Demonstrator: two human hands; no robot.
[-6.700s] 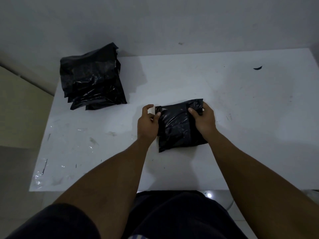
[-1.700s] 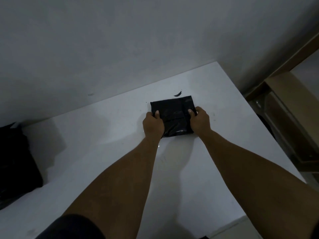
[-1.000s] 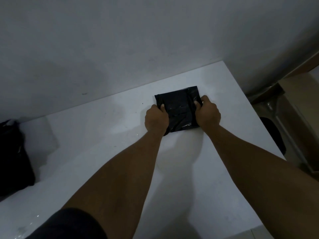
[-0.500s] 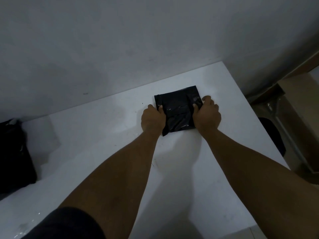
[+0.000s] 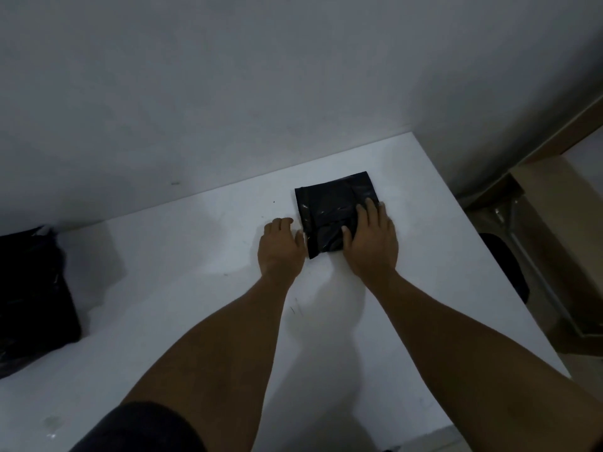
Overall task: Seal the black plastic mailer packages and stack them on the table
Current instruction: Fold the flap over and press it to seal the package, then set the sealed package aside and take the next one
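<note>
Left hand (image 5: 282, 246) released, flat beside glossy black folded mailer (image 5: 329, 207); right hand (image 5: 372, 243) presses open-fingered.

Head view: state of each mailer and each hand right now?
black mailer: lies flat on the table, near its far right corner; seal cannot be told.
right hand: fingers straight, pressing on the mailer's near right part.
left hand: flat on the table beside the mailer's left edge.
pile of mailers: heaped at far left, partly cut off.

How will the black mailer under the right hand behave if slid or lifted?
Glossy film on the black mailer suggests it will probably slide easily on the white table. Its wrinkled surface looks soft, so it likely sags if lifted by one edge.
</note>
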